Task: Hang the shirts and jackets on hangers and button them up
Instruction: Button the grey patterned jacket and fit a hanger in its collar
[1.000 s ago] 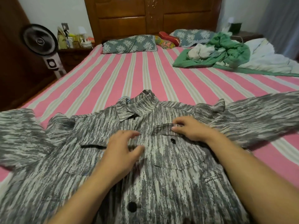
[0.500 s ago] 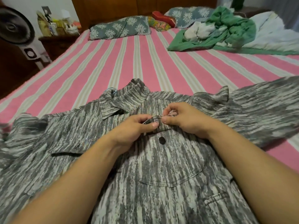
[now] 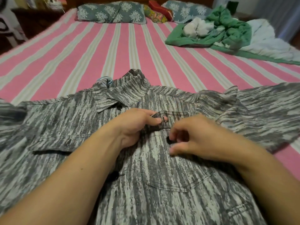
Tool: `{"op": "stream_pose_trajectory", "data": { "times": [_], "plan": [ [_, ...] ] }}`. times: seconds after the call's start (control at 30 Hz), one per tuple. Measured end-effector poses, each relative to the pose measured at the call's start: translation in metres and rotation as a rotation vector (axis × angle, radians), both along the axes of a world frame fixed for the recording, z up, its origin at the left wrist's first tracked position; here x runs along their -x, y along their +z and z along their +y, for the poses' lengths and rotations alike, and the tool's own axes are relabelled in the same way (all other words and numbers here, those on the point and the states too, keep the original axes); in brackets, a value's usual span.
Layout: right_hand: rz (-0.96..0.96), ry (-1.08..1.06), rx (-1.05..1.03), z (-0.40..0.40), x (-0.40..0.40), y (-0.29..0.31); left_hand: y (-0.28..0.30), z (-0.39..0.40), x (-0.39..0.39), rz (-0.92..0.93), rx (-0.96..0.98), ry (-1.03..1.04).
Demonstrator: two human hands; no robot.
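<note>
A grey-and-white streaked shirt [image 3: 162, 184] lies face up on the bed, sleeves spread out to both sides. A light blue hanger hook [image 3: 105, 80] peeks out beside its collar. My left hand [image 3: 134, 125] grips the chest pocket flap [image 3: 172, 113], thumb on top, with a fingertip showing through the buttonhole. Just below the flap, my right hand [image 3: 199, 138] has its fingers curled and pinches the black button [image 3: 169, 141]. A second black button [image 3: 114, 173] shows lower on the front, by my left forearm.
The bed has a pink-and-cream striped sheet [image 3: 113, 51]. Patterned pillows [image 3: 112, 13] lie at the head. A heap of green and white clothes [image 3: 224, 30] and a white blanket [image 3: 267, 39] lie at the far right.
My right hand has let go of the flap and dropped to the black button below it. My left hand now holds the flap alone. The view has tilted down.
</note>
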State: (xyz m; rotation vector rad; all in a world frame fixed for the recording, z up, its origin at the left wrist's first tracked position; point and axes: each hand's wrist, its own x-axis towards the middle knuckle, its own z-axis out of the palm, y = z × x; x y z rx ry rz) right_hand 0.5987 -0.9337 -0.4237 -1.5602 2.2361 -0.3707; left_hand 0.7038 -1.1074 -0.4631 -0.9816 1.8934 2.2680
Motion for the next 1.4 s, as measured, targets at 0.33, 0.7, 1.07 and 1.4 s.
{"op": "stream_pose_trajectory", "data": {
  "times": [0.33,0.7,1.07,1.4],
  "plan": [
    [0.058,-0.048,0.104,-0.011,-0.003,-0.032,-0.002,0.006,-0.002,-0.067,0.312,-0.041],
    [-0.246,-0.326,0.320,-0.014,0.003,-0.032,0.005,0.001,-0.012,-0.017,0.337,-0.200],
    [-0.197,-0.333,0.300,-0.012,0.000,-0.025,0.021,0.007,-0.026,0.080,0.470,-0.243],
    [-0.157,-0.202,0.211,-0.007,-0.002,-0.018,0.014,0.002,-0.019,-0.029,0.478,-0.299]
  ]
}}
